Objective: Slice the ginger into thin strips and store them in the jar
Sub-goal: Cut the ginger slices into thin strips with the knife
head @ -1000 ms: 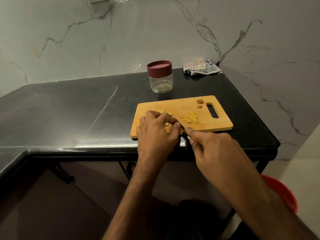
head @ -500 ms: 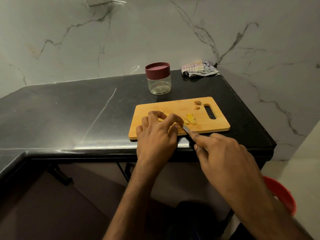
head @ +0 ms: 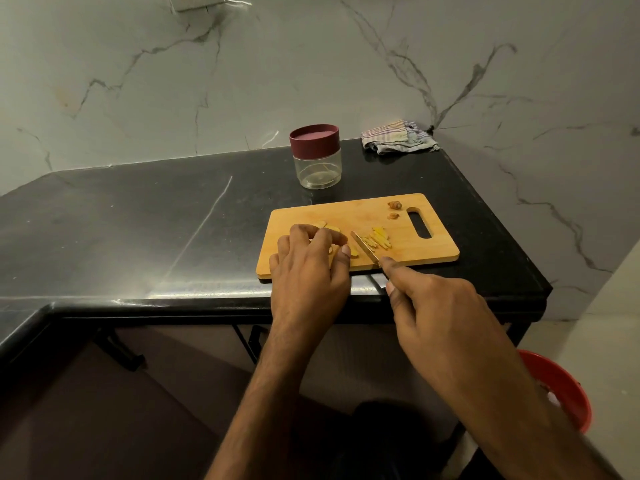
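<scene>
A wooden cutting board [head: 311, 216] lies on the black counter. My left hand [head: 308, 268] presses ginger slices [head: 330, 230] down on the board, fingers curled over them. My right hand [head: 436, 306] grips a knife [head: 363, 244], its blade on the board just right of my left fingertips. A small pile of yellow ginger strips [head: 379, 237] lies to the right of the blade. Two brown ginger ends [head: 394, 209] sit near the board's handle slot. A clear jar [head: 317, 157] with a maroon lid on stands behind the board.
A striped cloth [head: 398, 136] lies crumpled in the counter's back right corner against the marble wall. The counter's front edge [head: 207, 303] runs just below the board. A red bucket [head: 557, 386] stands on the floor at the lower right.
The knife blade has shifted a little away from my left fingertips toward the strips. My left hand stays on the ginger slices. The view has drifted slightly.
</scene>
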